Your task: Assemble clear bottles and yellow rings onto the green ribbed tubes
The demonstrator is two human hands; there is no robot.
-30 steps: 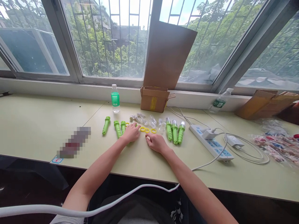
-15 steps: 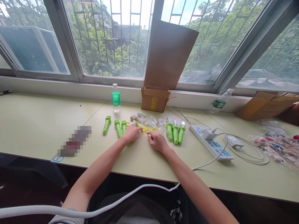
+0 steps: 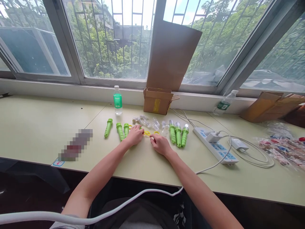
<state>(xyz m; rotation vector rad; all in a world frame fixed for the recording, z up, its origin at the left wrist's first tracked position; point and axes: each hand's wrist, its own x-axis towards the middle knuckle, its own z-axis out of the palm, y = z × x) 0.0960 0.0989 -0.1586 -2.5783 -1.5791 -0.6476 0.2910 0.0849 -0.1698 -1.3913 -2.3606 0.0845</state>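
Observation:
My left hand [image 3: 135, 135] is closed low over the table, its fingers bent beside a small green part [image 3: 140, 128]; whatever is between them is hidden. My right hand [image 3: 160, 143] rests on the tabletop, fingers loosely bent and apart, with nothing seen in them. Between the hands lie yellow rings [image 3: 147, 133], the nearest by the right index fingertip. Left of my left hand are several green ribbed tubes, among them a green tube [image 3: 120, 131]. Three green tubes with clear silvery tops [image 3: 178, 134] lie right of my right hand. Clear plastic cups [image 3: 156, 123] lie beyond the hands.
A water bottle [image 3: 117, 100] and an open cardboard box [image 3: 157, 101] stand at the back. On the right are a power strip [image 3: 215, 146] with cables, a tilted bottle [image 3: 226, 103] and bagged items [image 3: 283, 148]. A white cable [image 3: 133, 197] crosses in front of my body.
My left fingers have drawn in slightly, and fewer yellow rings show between the hands. My right hand has stayed in place.

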